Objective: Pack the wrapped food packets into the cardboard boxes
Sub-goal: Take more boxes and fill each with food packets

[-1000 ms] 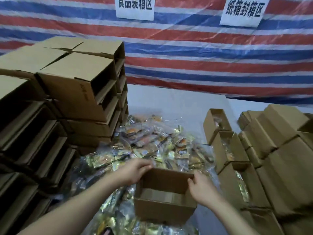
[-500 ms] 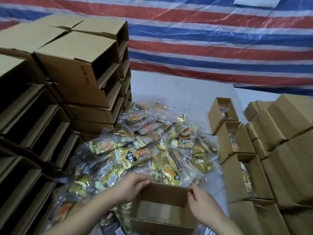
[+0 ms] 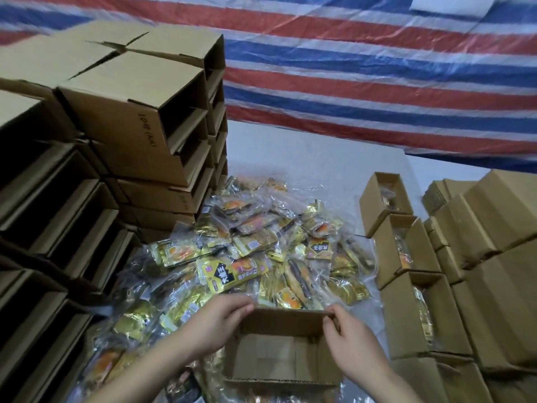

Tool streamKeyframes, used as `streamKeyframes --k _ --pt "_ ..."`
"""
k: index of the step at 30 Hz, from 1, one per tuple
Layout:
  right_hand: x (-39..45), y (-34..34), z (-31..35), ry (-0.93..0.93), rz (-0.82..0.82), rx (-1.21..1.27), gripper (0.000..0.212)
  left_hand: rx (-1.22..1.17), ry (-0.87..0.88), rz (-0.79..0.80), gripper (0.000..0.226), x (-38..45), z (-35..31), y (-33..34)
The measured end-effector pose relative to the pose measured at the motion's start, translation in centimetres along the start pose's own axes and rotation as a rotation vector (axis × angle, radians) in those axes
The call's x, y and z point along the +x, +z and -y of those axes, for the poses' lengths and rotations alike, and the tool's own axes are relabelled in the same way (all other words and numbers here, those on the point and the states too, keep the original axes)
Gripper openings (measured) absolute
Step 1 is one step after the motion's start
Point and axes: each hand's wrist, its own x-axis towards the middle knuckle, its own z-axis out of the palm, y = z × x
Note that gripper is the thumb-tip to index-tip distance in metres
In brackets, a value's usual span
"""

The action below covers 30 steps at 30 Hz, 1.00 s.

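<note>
An open, empty cardboard box [image 3: 279, 354] sits low in the middle of the view, on the near edge of a heap of gold and clear wrapped food packets [image 3: 255, 257]. My left hand [image 3: 218, 324] grips the box's far left corner with curled fingers. My right hand [image 3: 351, 341] pinches the far right corner of the same box. Nothing shows inside the box.
Tall stacks of empty open boxes [image 3: 125, 135] fill the left side. A row of open boxes holding packets [image 3: 406, 248] runs along the right, with closed boxes [image 3: 499, 248] stacked beyond them. A striped tarp [image 3: 363, 68] hangs behind the white table [image 3: 308, 158].
The view has tilted down, so the signs on the tarp have left the frame. Both hands keep hold of the box's far corners; the box lies lower in view.
</note>
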Motion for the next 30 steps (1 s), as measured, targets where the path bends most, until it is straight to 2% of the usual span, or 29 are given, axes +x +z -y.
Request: streamKeyframes --k 3,6,10,16,20,22,25,28,30 --pt "1.9 -1.5 0.7 -0.030 -0.082 -0.025 0.012 0.038 0.047 -0.051 0.022 2.5 -1.3 -1.8" --pt "3.6 -1.3 1.8 -0.052 -0.102 -0.016 0.017 0.071 0.055 -0.069 0.019 4.4 -1.5 -3.2" --pt "4.3 0.9 2.8 -0.042 -0.105 -0.006 0.013 0.122 0.032 -0.043 0.024 4.3 0.7 -3.5" --pt "4.8 1.1 3.9 -0.084 -0.116 -0.037 0.013 0.004 -0.035 -0.106 0.019 3.7 2.5 -3.6" --pt "5.2 0.4 4.1 -0.112 -0.077 -0.074 0.013 -0.145 -0.156 -0.278 0.024 3.4 3.9 -4.4" --pt "5.1 0.4 4.2 -0.117 -0.078 -0.071 0.014 0.003 -0.210 -0.335 0.017 3.8 5.3 -4.9" --pt "4.9 0.4 4.4 -0.119 -0.067 -0.060 0.011 0.198 -0.240 -0.265 0.023 5.8 5.9 -5.6" --pt "4.8 0.0 4.3 -0.089 -0.034 -0.011 0.011 0.428 -0.155 -0.165 0.039 9.2 4.8 -6.0" --pt "4.7 -0.3 4.0 -0.085 -0.023 0.017 0.012 0.576 -0.058 -0.174 0.045 11.6 3.5 -6.1"
